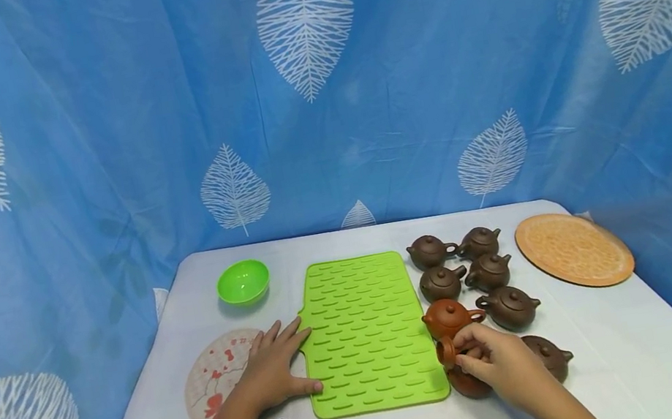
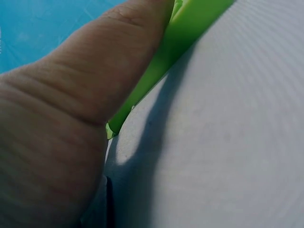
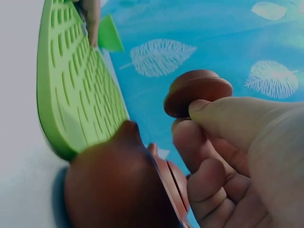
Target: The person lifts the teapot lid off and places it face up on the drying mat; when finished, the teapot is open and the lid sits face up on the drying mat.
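My right hand pinches a reddish-brown teapot lid between thumb and fingers, tipped on its side. Just under it is a reddish-brown teapot, partly hidden by the hand in the head view. Behind that one stands another reddish-brown teapot with its lid on. My left hand lies with fingers spread at the left edge of a green ribbed mat. Its thumb touches the mat's border in the left wrist view.
Several dark brown teapots stand in two columns right of the mat. A round orange-patterned board lies at the far right. At the back left is a green bowl; a round floral mat lies partly beneath the left hand.
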### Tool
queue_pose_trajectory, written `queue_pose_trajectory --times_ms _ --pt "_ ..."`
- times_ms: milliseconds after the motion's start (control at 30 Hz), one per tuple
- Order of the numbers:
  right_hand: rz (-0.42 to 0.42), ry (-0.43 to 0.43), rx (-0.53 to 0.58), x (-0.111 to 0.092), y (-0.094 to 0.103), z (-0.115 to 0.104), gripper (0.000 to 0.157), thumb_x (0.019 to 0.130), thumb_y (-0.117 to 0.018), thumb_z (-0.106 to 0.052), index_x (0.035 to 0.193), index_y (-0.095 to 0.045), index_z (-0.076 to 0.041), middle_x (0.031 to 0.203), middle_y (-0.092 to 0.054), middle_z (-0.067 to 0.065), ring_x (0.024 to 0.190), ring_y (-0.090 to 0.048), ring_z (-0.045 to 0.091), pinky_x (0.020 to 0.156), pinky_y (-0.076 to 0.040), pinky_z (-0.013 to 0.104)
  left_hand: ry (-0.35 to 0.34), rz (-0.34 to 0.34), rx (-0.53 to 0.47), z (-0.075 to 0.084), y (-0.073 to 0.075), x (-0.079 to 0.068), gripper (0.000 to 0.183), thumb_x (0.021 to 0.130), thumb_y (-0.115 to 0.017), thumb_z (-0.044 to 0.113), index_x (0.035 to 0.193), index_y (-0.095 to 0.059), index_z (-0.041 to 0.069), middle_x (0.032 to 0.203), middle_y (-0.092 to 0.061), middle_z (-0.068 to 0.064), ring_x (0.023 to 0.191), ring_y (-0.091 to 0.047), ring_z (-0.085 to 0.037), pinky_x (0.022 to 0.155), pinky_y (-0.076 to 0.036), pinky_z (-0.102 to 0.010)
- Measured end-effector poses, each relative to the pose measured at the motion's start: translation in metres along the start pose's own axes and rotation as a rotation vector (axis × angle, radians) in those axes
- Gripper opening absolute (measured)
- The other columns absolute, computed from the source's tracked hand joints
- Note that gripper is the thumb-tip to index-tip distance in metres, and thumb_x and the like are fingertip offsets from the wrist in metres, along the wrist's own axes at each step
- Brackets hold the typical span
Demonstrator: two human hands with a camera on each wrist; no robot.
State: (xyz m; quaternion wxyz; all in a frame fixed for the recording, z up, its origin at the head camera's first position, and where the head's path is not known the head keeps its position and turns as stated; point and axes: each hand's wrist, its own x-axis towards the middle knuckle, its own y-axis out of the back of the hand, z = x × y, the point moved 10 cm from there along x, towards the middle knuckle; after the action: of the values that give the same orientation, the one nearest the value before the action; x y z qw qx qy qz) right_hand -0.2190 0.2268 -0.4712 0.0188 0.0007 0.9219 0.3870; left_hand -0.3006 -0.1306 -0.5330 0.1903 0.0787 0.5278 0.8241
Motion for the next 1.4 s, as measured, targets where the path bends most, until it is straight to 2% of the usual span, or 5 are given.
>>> queue_pose_trajectory --times_ms 267,600,867,1133,1400 --pt "-0.034 0.036 0.176 -0.002 -0.012 -0.01 0.016 0.09 -0.083 -0.017 0.097 -0.07 -0.024 0.086 -0.07 -0.009 0.078 -0.063 0.006 0.066 -0.054 0.023 -0.006 0.014 0.0 0.0 0.0 0.0 0.117 0.064 -0.079 0.083 0.159 -0.047 0.022 0.173 -0.028 -0.002 0.161 -0.016 -0.042 0.127 -0.005 -0.068" --pt "-0.12 -0.005 0.45 -0.001 -0.03 -0.023 0.02 0.092 -0.081 -0.015 0.104 -0.068 -0.009 0.082 -0.066 0.006 0.066 -0.056 0.012 0.054 -0.047 0.024 -0.002 0.005 -0.014 0.002 0.001 -0.002 0.115 0.066 -0.08 0.081 0.159 -0.047 0.022 0.173 -0.028 -0.002 0.161 -0.015 -0.042 0.127 -0.005 -0.068" --pt "-0.22 0.032 0.607 -0.001 -0.056 -0.048 0.022 0.099 -0.071 -0.009 0.117 -0.064 0.0 0.101 -0.075 0.013 0.077 -0.069 0.018 0.062 -0.057 0.029 -0.007 -0.004 -0.011 0.001 0.0 -0.003 0.111 0.071 -0.078 0.08 0.16 -0.046 0.023 0.174 -0.027 -0.001 0.161 -0.014 -0.041 0.127 -0.004 -0.067" --pt "-0.336 0.063 0.718 0.001 -0.081 -0.067 0.028 0.102 -0.068 -0.016 0.123 -0.062 0.001 0.098 -0.073 0.013 0.074 -0.065 0.013 0.064 -0.055 0.025 -0.018 0.001 -0.008 0.003 0.002 -0.003 0.103 0.076 -0.077 0.075 0.16 -0.047 0.022 0.173 -0.028 -0.002 0.161 -0.016 -0.042 0.127 -0.006 -0.068" --pt "-0.44 0.012 0.826 0.002 -0.114 -0.077 0.026 0.103 -0.067 -0.014 0.124 -0.06 0.001 0.093 -0.074 0.009 0.071 -0.063 0.011 0.063 -0.053 0.022 -0.024 0.004 0.008 0.004 0.001 -0.005 0.094 0.082 -0.075 0.068 0.16 -0.047 0.023 0.173 -0.028 -0.002 0.161 -0.016 -0.042 0.126 -0.008 -0.069"
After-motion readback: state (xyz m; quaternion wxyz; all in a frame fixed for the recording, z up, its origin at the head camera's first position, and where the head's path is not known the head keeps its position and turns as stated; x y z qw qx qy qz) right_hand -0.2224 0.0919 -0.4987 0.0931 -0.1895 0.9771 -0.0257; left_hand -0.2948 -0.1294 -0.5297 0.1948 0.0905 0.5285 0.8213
